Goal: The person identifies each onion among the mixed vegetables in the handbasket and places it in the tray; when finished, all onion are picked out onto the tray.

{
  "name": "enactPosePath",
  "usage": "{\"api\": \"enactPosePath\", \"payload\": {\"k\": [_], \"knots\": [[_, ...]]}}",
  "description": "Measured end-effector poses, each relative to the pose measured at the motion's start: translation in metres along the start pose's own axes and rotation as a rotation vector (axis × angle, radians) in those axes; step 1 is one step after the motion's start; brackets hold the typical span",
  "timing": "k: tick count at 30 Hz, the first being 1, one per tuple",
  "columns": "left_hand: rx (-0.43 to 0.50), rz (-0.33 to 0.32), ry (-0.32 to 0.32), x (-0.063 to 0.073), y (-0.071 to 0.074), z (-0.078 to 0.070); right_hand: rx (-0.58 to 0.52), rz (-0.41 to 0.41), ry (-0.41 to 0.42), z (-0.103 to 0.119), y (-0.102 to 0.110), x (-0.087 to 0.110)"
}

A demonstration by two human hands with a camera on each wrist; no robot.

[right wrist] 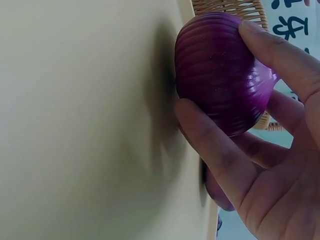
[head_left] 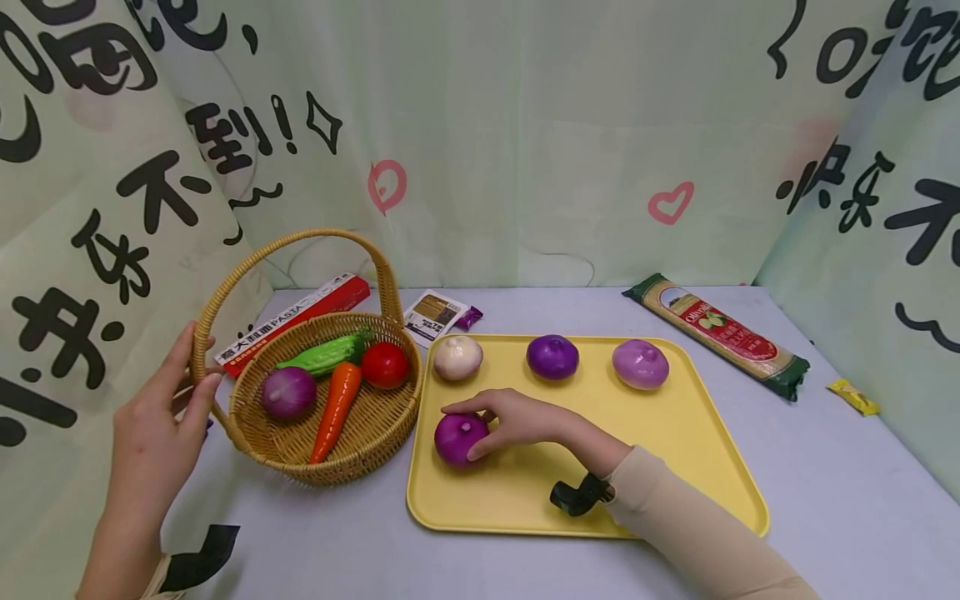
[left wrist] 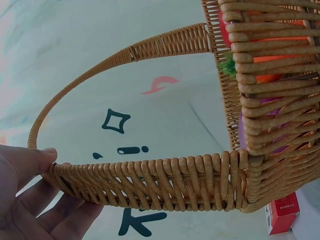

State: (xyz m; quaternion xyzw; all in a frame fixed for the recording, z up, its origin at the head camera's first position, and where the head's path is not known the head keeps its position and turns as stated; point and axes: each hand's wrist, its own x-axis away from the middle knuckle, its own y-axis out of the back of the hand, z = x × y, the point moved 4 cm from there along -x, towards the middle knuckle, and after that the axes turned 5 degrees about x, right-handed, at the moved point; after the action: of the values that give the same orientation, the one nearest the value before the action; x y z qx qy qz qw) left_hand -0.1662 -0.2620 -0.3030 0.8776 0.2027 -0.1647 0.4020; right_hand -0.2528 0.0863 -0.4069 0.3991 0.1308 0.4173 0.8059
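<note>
My left hand [head_left: 161, 417] holds the left side of the arched handle of a wicker basket [head_left: 352, 471]; the left wrist view shows thumb and fingers [left wrist: 37, 159] around the woven handle [left wrist: 150, 180]. Inside the basket lie a purple onion [head_left: 288, 393], a carrot [head_left: 336, 412], a tomato [head_left: 386, 365] and a ridged green vegetable [head_left: 326, 354]. At the left of a yellow tray [head_left: 600, 517], my right hand [head_left: 525, 419] pinches a dark purple onion [head_left: 459, 439] between thumb and fingers. Close up, this onion [right wrist: 217, 70] appears at or just above the tray surface.
Along the tray's back stand a whitish onion [head_left: 457, 358], a deep purple one [head_left: 552, 357] and a lighter purple one [head_left: 641, 364]. Behind the basket lies a red pasta box [head_left: 300, 321], beside a small card [head_left: 435, 317]. A pasta packet [head_left: 716, 333] and yellow wrapper [head_left: 853, 397] lie at right.
</note>
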Motion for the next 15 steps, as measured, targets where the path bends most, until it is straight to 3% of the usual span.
{"api": "enactPosePath", "payload": {"k": [15], "knots": [[0.006,0.0,0.002,-0.0002,-0.0008,0.0023,0.009,0.014,-0.051,-0.0024,0.0004,0.0011]]}}
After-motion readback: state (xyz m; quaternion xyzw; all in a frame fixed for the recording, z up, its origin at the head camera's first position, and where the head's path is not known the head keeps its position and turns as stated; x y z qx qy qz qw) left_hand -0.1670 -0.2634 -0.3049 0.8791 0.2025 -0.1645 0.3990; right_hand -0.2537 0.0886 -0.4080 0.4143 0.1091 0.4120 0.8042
